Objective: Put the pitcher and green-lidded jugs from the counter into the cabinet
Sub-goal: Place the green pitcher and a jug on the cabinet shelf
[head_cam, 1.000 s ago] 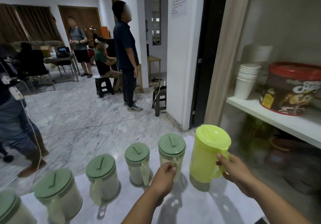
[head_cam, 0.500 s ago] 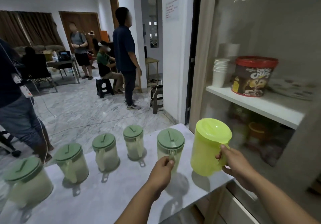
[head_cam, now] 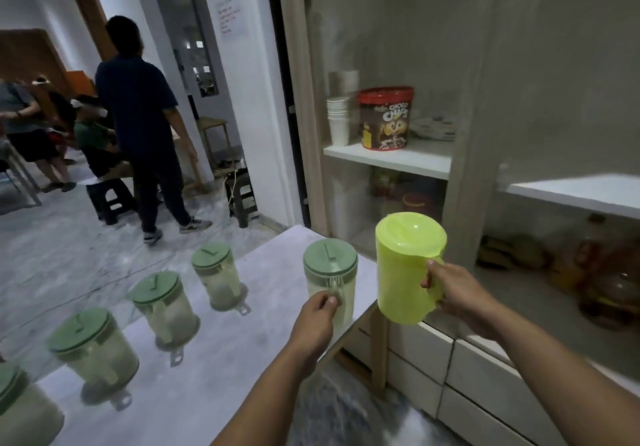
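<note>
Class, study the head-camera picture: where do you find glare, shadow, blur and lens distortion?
Head view: glare streaks the cabinet's glass door; soft shadows pool on the counter under the green-lidded jugs; the lower-right shelf contents look smeared and dim; wide-angle distortion tilts the door frame; the yellow-green pitcher in the right hand stays fairly sharp.

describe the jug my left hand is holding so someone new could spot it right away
Find the white counter with its row of green-lidded jugs. Yours is the end jug nearest the cabinet; unlike the others, the left hand grips its handle.
</note>
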